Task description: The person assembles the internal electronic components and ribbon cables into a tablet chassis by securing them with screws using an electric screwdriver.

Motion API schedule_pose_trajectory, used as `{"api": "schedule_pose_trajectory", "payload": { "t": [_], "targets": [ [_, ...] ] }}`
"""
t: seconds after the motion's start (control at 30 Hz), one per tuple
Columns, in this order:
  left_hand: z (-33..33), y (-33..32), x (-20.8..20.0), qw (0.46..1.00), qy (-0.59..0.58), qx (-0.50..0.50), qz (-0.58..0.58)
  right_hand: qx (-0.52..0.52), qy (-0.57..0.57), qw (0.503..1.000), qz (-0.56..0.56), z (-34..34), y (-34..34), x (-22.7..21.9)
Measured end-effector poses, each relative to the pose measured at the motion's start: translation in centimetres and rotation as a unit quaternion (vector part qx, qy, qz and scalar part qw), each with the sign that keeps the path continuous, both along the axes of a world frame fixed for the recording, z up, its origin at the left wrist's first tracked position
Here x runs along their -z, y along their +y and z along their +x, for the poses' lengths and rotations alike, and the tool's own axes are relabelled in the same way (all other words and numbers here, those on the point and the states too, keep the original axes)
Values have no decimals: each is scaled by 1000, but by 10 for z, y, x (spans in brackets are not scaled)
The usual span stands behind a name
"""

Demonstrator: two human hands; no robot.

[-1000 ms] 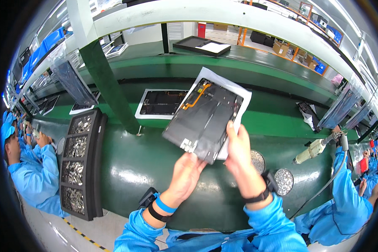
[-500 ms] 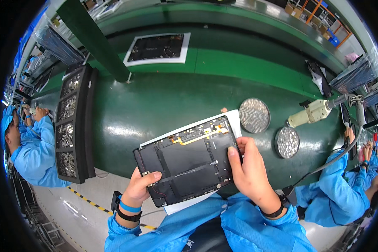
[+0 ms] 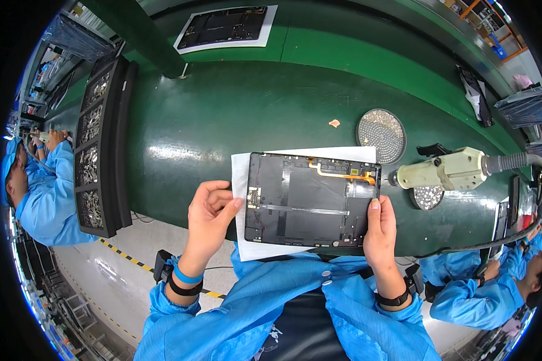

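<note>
A black tablet housing (image 3: 310,201) lies almost level on a white sheet (image 3: 239,207) at the bench's near edge. Its inner side faces up, with a yellow flex cable (image 3: 343,174) along the far right part. My right hand (image 3: 380,237) grips its right edge, thumb on top. Off the left edge is my left hand (image 3: 209,216), fingers loosely bent and apart; the thumb tip reaches the sheet's border, and whether it touches is unclear. To the right hangs a cream-coloured hand tool (image 3: 442,171) on a grey hose, its tip close to the tablet's corner.
Two round dishes of small parts, one (image 3: 381,136) behind the tablet and one (image 3: 427,197) partly under the tool, stand on the green bench (image 3: 223,108). A black compartment tray (image 3: 96,150) of metal pieces is at left. Another housing (image 3: 223,27) lies farther back. Co-workers sit both sides.
The tablet housing has turned from a tilt to nearly level and moved right on the sheet. My left hand has let go of it. The head view has shifted too.
</note>
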State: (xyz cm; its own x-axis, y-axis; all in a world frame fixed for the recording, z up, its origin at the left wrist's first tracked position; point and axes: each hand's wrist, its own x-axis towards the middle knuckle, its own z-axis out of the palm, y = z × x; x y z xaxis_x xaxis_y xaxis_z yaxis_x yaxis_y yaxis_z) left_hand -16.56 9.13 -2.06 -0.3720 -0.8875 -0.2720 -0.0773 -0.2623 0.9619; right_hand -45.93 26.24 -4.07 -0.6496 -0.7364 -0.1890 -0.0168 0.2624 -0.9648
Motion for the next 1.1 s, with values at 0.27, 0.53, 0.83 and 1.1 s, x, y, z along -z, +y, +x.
{"api": "schedule_pose_trajectory", "payload": {
  "t": [0.27, 0.53, 0.83, 1.1],
  "targets": [
    [-10, 10, -17, 942, -264, -5, -205, -6, -91, 996, -23, 4, 10, -14],
    [-10, 6, -6, 880, -340, 5, -333, -46, 14, 999, -1, 7, -9, -31],
    [3, 12, 0, 899, -323, -26, -296, -36, 248, 965, 83, 23, -21, -36],
    [-8, 8, -13, 957, -250, 19, -146, -63, 377, 898, 219, 6, -16, -40]
  ]
}}
